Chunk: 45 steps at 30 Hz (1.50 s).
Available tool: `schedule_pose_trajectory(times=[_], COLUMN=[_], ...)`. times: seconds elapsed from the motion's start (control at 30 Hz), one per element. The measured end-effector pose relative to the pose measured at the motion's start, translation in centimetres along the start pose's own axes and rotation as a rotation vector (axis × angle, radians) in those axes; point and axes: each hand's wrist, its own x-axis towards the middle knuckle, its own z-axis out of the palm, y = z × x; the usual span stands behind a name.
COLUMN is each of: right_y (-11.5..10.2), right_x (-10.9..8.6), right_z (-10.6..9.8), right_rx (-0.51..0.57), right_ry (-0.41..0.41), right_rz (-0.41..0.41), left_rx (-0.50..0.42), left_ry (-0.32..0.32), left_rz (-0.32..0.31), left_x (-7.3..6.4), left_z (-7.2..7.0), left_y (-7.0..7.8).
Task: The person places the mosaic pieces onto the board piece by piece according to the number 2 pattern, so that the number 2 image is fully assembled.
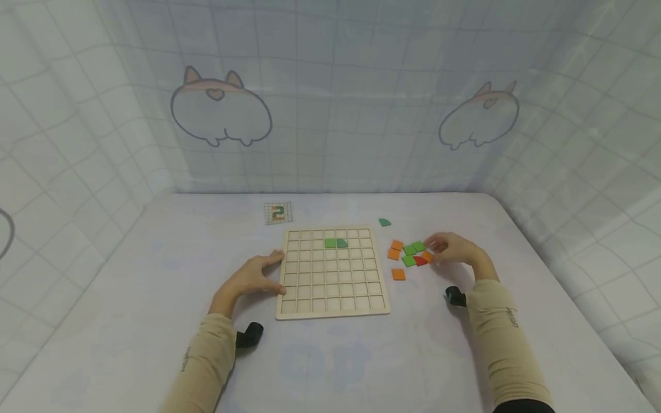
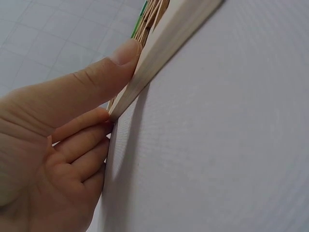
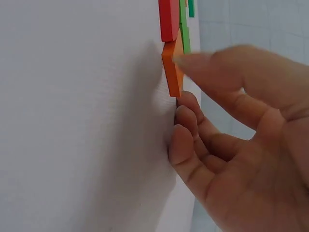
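Note:
My left hand [image 1: 253,274] rests against the left edge of a square wooden grid board [image 1: 330,315], thumb and fingers spread along the rim. In the left wrist view its thumb [image 2: 91,84] touches the board's side. One green square tile [image 1: 330,243] and a darker green quarter-round tile [image 1: 342,243] lie in neighbouring cells of an upper row. At the right side of a group of loose tiles is my right hand [image 1: 451,249]. Its thumb tip overlaps an orange tile [image 3: 173,70] in the right wrist view, and the other fingers bend loosely beside it on the tabletop.
A red tile [image 1: 420,261], several green squares [image 1: 409,250] and orange squares [image 1: 398,274] lie right of the board. Another quarter-round tile [image 1: 384,222] sits farther back. Behind the board's left corner is a small pattern card [image 1: 277,213]. Patterned cloth walls [image 1: 330,115] enclose the table.

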Motion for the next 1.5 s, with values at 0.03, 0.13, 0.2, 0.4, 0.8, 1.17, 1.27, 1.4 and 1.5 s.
schedule_pose_trajectory(times=[0.03,0.13,0.2,0.4,0.8,1.17,1.27,1.4,1.5], right_y=[-0.1,-0.3,-0.3,-0.4,-1.1,-1.5,-2.4,-3.8,-5.1], right_x=[-0.1,-0.2,-0.2,-0.3,-0.4,0.3,0.7,1.7,2.7], right_z=[0.1,0.4,0.7,0.9,0.8,1.3,1.6,2.3,2.9], right_rx=[-0.001,-0.015,-0.036,-0.071,-0.106,-0.044,-0.016,0.037,0.093], right_ry=[-0.006,-0.001,0.016,0.074,0.096,0.252,0.284,0.309,0.307], right_rz=[-0.004,-0.014,-0.026,-0.035,0.096,-0.082,-0.134,-0.192,-0.237], left_rx=[0.006,0.010,0.012,0.016,0.002,-0.006,-0.009,-0.010,-0.011], left_ry=[0.001,-0.001,-0.001,0.002,0.004,0.007,0.008,0.010,0.009], left_rz=[0.001,-0.004,-0.009,-0.002,-0.002,0.003,0.004,0.005,0.004], left_x=[0.0,0.0,0.0,0.1,0.0,0.0,0.0,0.0,0.0], left_z=[0.0,0.0,0.0,0.0,0.1,0.1,0.0,0.0,0.1], left_y=[-0.1,-0.2,-0.2,-0.3,-0.2,-0.2,-0.2,-0.2,-0.2])
